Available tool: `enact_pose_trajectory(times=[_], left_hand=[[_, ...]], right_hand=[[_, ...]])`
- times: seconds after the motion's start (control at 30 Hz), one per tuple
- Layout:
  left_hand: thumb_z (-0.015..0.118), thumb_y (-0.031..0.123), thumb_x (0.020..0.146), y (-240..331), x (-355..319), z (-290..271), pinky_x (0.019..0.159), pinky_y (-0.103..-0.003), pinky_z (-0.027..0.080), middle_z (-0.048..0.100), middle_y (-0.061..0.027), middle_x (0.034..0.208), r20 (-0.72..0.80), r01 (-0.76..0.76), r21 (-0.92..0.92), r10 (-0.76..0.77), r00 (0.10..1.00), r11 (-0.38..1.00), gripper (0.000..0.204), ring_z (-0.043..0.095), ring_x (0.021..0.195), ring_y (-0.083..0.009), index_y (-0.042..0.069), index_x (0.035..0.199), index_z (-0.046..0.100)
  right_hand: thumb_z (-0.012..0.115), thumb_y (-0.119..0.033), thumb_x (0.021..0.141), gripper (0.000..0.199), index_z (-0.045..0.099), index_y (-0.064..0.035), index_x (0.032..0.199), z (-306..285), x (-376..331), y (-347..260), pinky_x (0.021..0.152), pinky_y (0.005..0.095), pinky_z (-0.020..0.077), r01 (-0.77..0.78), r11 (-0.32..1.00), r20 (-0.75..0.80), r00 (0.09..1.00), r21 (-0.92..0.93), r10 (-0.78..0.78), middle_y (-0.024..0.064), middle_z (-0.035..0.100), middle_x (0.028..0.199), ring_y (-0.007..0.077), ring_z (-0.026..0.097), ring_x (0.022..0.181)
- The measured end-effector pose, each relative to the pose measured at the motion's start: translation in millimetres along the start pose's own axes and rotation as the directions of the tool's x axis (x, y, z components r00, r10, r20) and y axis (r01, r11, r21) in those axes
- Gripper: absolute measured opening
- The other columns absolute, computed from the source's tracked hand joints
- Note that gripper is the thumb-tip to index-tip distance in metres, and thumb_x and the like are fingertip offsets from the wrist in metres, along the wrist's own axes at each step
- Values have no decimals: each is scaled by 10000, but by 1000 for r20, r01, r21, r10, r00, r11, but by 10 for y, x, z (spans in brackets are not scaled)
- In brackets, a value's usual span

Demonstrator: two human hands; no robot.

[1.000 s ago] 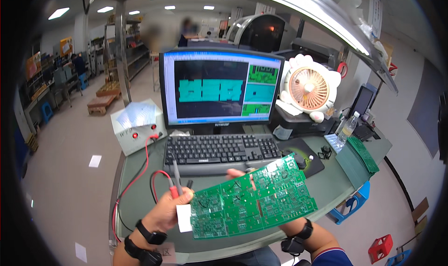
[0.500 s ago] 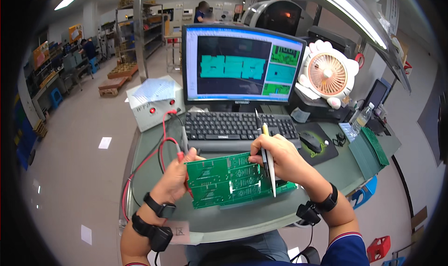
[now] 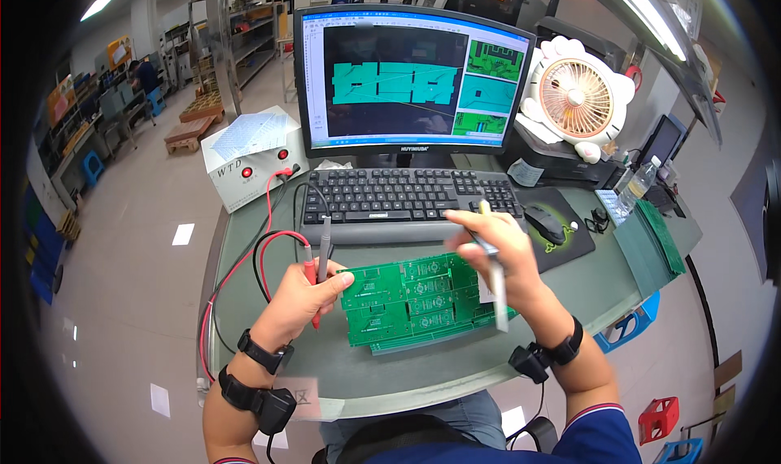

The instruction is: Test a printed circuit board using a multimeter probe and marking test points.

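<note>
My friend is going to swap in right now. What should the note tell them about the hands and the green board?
Left hand: grips the left edge of the green circuit board and pinches the red and grey probes.
Right hand: holds a grey pen-like tool over the board's right end.
The board lies on a stack of similar boards on the desk, in front of the keyboard.
Done: board laid flat.
Left: cannot tell.

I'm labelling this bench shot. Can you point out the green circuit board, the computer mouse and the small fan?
green circuit board (image 3: 407, 297), head view, middle of its top face
computer mouse (image 3: 545, 222), head view, its back
small fan (image 3: 577, 98), head view, centre of grille
</note>
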State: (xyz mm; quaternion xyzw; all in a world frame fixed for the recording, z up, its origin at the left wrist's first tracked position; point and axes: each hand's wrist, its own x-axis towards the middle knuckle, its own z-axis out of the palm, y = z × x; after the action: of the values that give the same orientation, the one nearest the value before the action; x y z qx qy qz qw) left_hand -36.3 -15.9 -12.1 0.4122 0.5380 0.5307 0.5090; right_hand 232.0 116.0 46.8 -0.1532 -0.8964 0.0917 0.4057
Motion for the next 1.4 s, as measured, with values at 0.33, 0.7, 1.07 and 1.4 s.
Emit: enact_pose_trajectory(times=[0.33, 0.7, 1.07, 1.4], left_hand=[[708, 197, 894, 37, -9, 61, 485, -210, 327, 520, 37, 645, -48, 8, 4, -7, 999, 1000, 185, 426, 527, -42, 27, 881, 638], [703, 163, 885, 73, -42, 58, 493, -209, 337, 528, 23, 667, -82, 10, 23, -8, 997, 1000, 175, 429, 531, -45, 4, 894, 628], [698, 168, 887, 51, -50, 51, 475, -217, 353, 531, 18, 656, -101, -35, 55, 40, 994, 998, 205, 461, 529, -53, -25, 918, 636], [694, 130, 872, 110, -50, 115, 478, -233, 347, 488, 21, 620, -125, -35, 78, 45, 991, 996, 155, 428, 500, -65, -12, 865, 632]], right_hand=[[740, -126, 816, 110, 647, -82, 856, 421, -196, -474, 672, 330, 434, -38, 962, 28, 999, 269, 32, 22, 652, 767, 217, 603, 700], [730, -124, 829, 97, 651, -84, 869, 502, -184, -351, 670, 348, 438, -76, 974, -48, 995, 215, 89, 42, 670, 804, 221, 615, 738], [644, -148, 925, 154, 594, -18, 860, -67, -453, -82, 579, 249, 452, -383, 730, -96, 849, 565, 520, 41, 633, 727, 88, 579, 651], [699, -102, 892, 137, 598, -11, 884, -207, -565, 145, 629, 237, 486, -393, 865, 14, 912, 312, 409, 43, 647, 758, 89, 613, 700]])
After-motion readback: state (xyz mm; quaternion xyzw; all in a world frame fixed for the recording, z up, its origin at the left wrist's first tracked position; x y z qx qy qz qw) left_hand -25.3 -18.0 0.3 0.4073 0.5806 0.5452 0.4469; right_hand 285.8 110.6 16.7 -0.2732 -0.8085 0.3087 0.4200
